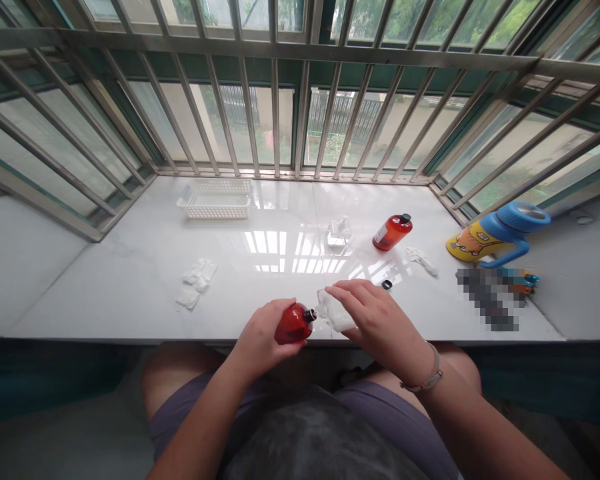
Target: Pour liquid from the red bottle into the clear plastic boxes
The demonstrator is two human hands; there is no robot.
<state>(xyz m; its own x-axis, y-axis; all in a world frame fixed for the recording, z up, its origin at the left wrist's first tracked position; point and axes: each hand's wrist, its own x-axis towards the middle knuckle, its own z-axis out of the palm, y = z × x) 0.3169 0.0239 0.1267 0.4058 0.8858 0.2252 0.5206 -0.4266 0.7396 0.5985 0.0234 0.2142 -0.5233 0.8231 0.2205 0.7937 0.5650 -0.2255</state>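
My left hand (pixel 265 330) is wrapped round a red-amber bottle (pixel 294 325) with a black neck, near the front edge of the counter. In my right hand (pixel 373 313) is a clear glass bottle (pixel 336 312), tipped on its side with its mouth toward the red bottle. The two openings meet or nearly meet; I cannot tell whether they touch. A small black cap (pixel 387 285) lies just beyond my right hand. Farther back are a clear pump dispenser (pixel 339 232) and a second red bottle (pixel 393 232) with a black cap and a white label.
A white plastic basket (pixel 215 212) stands at the back left. Crumpled white tissues (pixel 197 283) lie at the left, another tissue (pixel 422 261) at the right. At the right are a blue and yellow flask (pixel 497 233) and a blurred-out item (pixel 487 299). Metal window bars (pixel 300 120) close off the back.
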